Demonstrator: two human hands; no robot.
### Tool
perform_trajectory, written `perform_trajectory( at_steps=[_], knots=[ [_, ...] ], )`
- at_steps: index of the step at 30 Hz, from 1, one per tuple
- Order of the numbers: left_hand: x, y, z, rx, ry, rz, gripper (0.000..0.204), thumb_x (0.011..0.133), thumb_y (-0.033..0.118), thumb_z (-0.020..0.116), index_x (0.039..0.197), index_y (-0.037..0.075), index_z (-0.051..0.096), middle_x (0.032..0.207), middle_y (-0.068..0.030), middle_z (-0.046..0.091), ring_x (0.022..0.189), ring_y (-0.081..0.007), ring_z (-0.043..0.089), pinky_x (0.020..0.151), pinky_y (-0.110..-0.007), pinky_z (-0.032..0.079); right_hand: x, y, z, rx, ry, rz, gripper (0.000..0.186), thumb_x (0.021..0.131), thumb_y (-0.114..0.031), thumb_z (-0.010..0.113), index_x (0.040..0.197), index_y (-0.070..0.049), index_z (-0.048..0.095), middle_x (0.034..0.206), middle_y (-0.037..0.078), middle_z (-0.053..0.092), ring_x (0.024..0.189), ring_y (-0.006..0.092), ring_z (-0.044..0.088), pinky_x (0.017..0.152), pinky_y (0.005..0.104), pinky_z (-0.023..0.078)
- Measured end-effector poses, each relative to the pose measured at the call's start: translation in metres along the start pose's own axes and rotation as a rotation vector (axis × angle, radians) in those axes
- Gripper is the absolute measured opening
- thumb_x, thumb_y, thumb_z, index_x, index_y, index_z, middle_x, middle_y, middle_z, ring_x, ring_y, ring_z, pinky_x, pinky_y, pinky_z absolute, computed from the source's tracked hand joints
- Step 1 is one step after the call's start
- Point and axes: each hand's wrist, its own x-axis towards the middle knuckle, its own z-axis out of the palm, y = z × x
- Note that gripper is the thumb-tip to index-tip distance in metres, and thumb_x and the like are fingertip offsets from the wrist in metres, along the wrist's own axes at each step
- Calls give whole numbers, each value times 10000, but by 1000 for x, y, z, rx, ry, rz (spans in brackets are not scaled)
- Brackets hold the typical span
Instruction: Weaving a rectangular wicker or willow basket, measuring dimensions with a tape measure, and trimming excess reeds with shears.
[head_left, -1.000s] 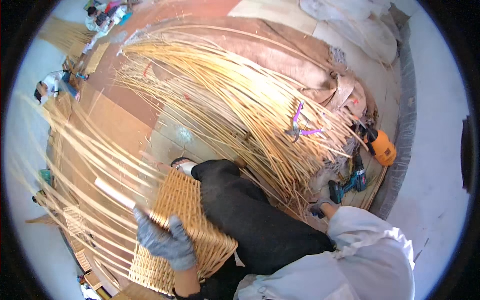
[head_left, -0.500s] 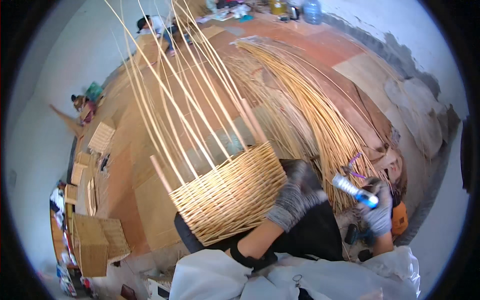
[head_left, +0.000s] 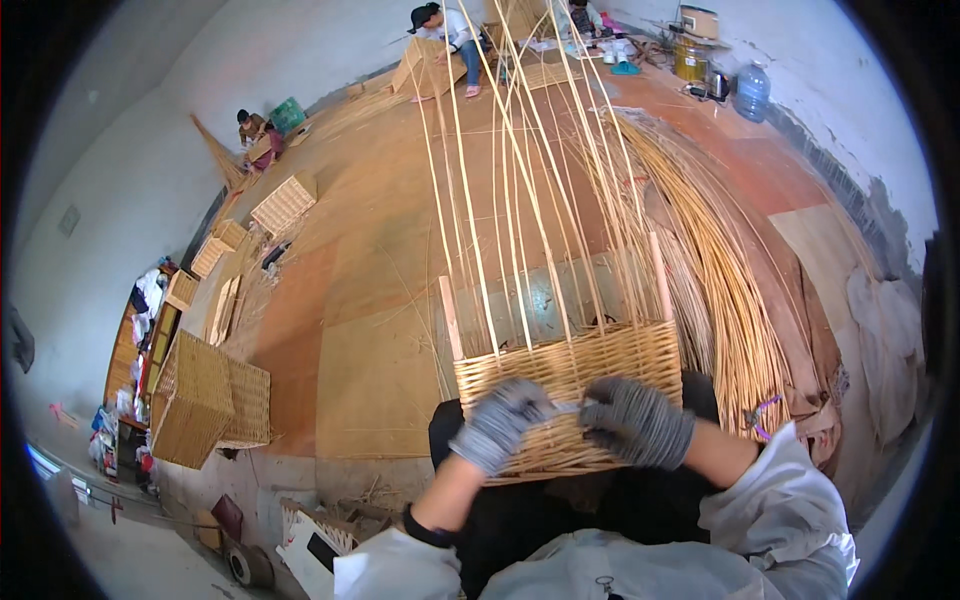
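Observation:
A half-woven wicker basket [head_left: 620,352] rests on my lap, its woven side toward me. Long pale stakes [head_left: 541,215] rise from it, with a thicker wooden peg [head_left: 451,318] at the left corner and another peg [head_left: 660,277] at the right. Both my hands wear grey knit gloves and are closed in front of the weave. A thin whitish strip [head_left: 567,408] spans the gap between them, pinched by my left hand [head_left: 498,424]. My right hand [head_left: 642,422] is closed at the strip's other end; its palm side is hidden.
A long bundle of willow rods [head_left: 735,300] lies to the right, with purple-handled pliers [head_left: 762,416] near its end. Finished baskets [head_left: 205,400] stand at the left. Two people [head_left: 452,40] [head_left: 258,140] work farther back, and a water jug [head_left: 752,92] stands by the far wall.
My right hand has come from the right side to the basket front; the white-and-blue object it held no longer shows plainly. My left hand has shifted along the weave, and the basket now sits more level.

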Motion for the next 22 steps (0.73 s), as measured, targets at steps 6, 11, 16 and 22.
perform_trajectory(
  at_steps=[6, 11, 16, 22],
  knots=[
    [73, -111, -141, -280, 589, -551, 122, 829, 194, 664, 796, 79, 643, 666, 29, 561, 536, -81, 481, 477, -229, 383, 33, 95, -163, -454, 183, 149, 130, 765, -172, 657, 777, -61, 591, 719, 130, 571, 686, 315, 580, 627, 385, 474],
    [100, -127, -138, -470, 364, -884, 149, 814, 223, 693, 809, 80, 653, 655, 1, 574, 486, -101, 477, 434, -230, 378, 24, 151, -224, -633, 127, 424, 153, 810, -231, 631, 840, -81, 636, 756, 129, 597, 721, 316, 579, 660, 403, 464],
    [104, -119, -149, -314, 393, -953, 191, 787, 239, 722, 824, 62, 662, 649, -37, 598, 495, -121, 520, 432, -242, 417, 19, 176, -221, -572, -5, 416, 171, 803, -270, 631, 815, -100, 651, 750, 124, 615, 727, 323, 603, 661, 405, 465],
    [114, -104, -147, -113, 385, -934, 237, 782, 256, 729, 847, 40, 657, 679, -85, 626, 501, -182, 566, 456, -284, 489, 43, 161, -189, -727, 59, 521, 250, 782, -351, 645, 938, -160, 688, 1121, 255, 570, 846, 359, 624, 791, 355, 493]
  ],
)
